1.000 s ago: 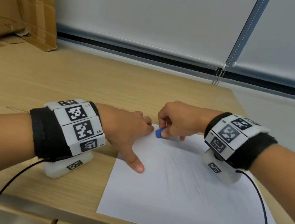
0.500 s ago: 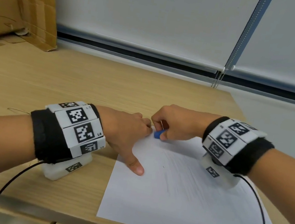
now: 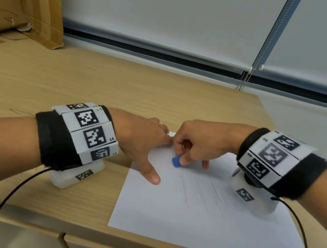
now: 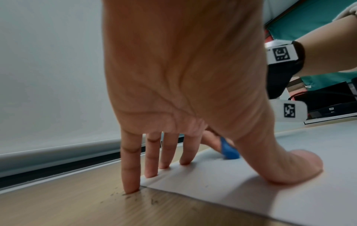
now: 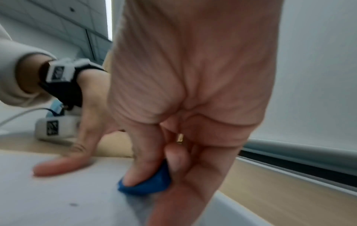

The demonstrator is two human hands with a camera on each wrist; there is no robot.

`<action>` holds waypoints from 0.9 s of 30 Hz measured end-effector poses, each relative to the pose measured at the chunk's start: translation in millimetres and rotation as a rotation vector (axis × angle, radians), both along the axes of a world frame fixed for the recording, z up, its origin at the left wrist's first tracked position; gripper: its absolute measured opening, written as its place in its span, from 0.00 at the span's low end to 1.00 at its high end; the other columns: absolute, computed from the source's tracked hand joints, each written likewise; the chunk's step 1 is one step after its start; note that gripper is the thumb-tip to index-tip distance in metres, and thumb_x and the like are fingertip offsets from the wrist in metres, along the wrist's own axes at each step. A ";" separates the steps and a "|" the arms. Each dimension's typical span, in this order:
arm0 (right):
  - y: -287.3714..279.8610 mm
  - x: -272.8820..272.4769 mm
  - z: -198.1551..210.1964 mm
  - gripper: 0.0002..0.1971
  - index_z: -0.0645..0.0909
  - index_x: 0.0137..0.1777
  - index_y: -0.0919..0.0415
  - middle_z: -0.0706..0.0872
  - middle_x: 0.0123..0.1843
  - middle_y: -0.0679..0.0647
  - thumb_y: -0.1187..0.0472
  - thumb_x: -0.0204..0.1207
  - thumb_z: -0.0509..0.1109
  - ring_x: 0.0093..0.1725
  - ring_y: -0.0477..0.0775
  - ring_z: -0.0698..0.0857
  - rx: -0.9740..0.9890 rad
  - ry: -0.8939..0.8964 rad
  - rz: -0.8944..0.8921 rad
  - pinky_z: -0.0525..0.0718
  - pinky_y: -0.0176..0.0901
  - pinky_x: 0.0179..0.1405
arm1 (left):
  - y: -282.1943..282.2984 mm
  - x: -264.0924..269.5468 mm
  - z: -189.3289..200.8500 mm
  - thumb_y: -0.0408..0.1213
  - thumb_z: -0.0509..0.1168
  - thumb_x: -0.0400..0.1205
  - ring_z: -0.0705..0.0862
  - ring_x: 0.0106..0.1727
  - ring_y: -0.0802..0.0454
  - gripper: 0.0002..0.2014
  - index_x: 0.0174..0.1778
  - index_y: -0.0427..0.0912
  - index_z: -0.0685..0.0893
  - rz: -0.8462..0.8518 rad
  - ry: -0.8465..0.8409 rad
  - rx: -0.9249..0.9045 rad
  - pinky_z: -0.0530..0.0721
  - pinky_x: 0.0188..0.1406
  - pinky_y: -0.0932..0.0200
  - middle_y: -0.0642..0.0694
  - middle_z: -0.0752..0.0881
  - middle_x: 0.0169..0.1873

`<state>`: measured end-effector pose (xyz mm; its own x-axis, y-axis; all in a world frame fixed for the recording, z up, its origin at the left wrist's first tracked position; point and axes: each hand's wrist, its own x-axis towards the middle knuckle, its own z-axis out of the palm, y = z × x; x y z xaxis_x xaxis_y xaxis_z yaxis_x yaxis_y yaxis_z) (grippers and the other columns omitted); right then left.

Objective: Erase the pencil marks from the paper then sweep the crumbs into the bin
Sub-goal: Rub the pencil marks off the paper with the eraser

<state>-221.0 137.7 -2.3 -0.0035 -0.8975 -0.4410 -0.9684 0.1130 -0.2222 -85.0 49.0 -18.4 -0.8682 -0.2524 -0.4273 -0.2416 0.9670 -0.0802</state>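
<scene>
since the earlier frame the blue eraser (image 3: 176, 161) has moved a little lower and right on the paper (image 3: 197, 216), in the middle of the frame. the right hand (image 3: 203, 141) pinches it against the sheet. the left hand (image 3: 140, 139) presses with spread straight fingers (image 4: 152, 159) on the paper's upper left edge, on the wooden table (image 3: 77, 88).

The light over my bench (image 3: 77, 88) is even and soft, and my left hand (image 4: 183, 76) throws a faint shadow onto the paper (image 4: 251, 191). My right-wrist view is smeared with motion blur. The head view bows straight lines near its edges.
</scene>
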 end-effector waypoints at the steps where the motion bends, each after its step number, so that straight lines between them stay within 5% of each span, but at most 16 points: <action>1: -0.8 -1.1 0.4 0.06 0.81 0.39 0.58 0.81 0.34 0.48 0.59 0.76 0.72 0.33 0.58 0.91 -0.041 0.016 -0.015 0.85 0.37 0.29 | 0.1 0.1 0.1 0.71 0.67 0.69 0.62 0.75 0.50 0.52 0.85 0.53 0.53 0.003 -0.007 -0.009 0.71 0.72 0.49 0.49 0.62 0.80; 5: 14.2 1.5 -3.3 0.09 0.81 0.43 0.61 0.81 0.33 0.47 0.55 0.79 0.68 0.29 0.54 0.90 0.010 0.059 0.041 0.85 0.45 0.34 | 0.7 1.4 0.3 0.72 0.66 0.69 0.60 0.78 0.50 0.55 0.86 0.51 0.49 0.024 -0.031 -0.022 0.69 0.74 0.49 0.50 0.58 0.83; 10: 19.9 7.1 0.2 0.10 0.82 0.44 0.56 0.83 0.36 0.47 0.50 0.79 0.68 0.28 0.54 0.88 0.052 0.095 0.075 0.81 0.39 0.27 | 6.8 1.6 5.0 0.72 0.66 0.69 0.61 0.76 0.51 0.53 0.84 0.49 0.54 0.046 -0.061 -0.021 0.73 0.71 0.43 0.50 0.60 0.81; 14: 14.9 -2.7 -2.6 0.13 0.81 0.41 0.60 0.87 0.34 0.51 0.50 0.78 0.69 0.21 0.50 0.86 -0.062 0.087 0.009 0.80 0.40 0.25 | 11.4 3.4 4.5 0.76 0.67 0.63 0.47 0.84 0.50 0.61 0.85 0.54 0.43 0.096 -0.149 -0.035 0.63 0.78 0.40 0.54 0.46 0.85; 17: 24.7 3.7 -6.0 0.11 0.82 0.40 0.58 0.85 0.31 0.48 0.50 0.78 0.69 0.24 0.51 0.85 0.027 0.081 0.075 0.78 0.37 0.22 | 13.7 2.8 2.7 0.76 0.68 0.61 0.39 0.85 0.49 0.65 0.85 0.52 0.37 0.126 -0.187 -0.040 0.55 0.82 0.39 0.53 0.39 0.85; 20: 25.9 8.3 -2.1 0.10 0.83 0.42 0.55 0.84 0.30 0.46 0.49 0.77 0.70 0.26 0.51 0.84 0.073 0.100 0.104 0.75 0.31 0.19 | 12.8 1.1 3.1 0.77 0.68 0.60 0.37 0.85 0.49 0.67 0.85 0.53 0.36 0.135 -0.181 -0.031 0.54 0.82 0.39 0.52 0.39 0.85; 25: 19.8 -1.3 -5.1 0.15 0.82 0.38 0.60 0.86 0.31 0.54 0.49 0.77 0.69 0.21 0.52 0.83 -0.070 0.121 0.031 0.82 0.43 0.26 | 9.3 2.3 0.9 0.77 0.69 0.58 0.41 0.85 0.50 0.65 0.84 0.59 0.39 0.120 -0.156 0.004 0.57 0.80 0.38 0.54 0.42 0.85; 27: 25.2 1.9 -4.8 0.13 0.82 0.38 0.60 0.86 0.31 0.53 0.50 0.76 0.70 0.23 0.53 0.82 0.011 0.127 0.078 0.79 0.40 0.22 | 9.7 2.3 1.0 0.77 0.69 0.58 0.39 0.85 0.49 0.66 0.84 0.58 0.36 0.132 -0.165 0.003 0.55 0.81 0.38 0.54 0.39 0.85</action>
<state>-219.2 163.0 -7.1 0.0095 -0.8925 -0.4509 -0.9945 0.0384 -0.0969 -82.7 58.7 -17.4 -0.7456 -0.3578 -0.5622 -0.3501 0.9282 -0.1264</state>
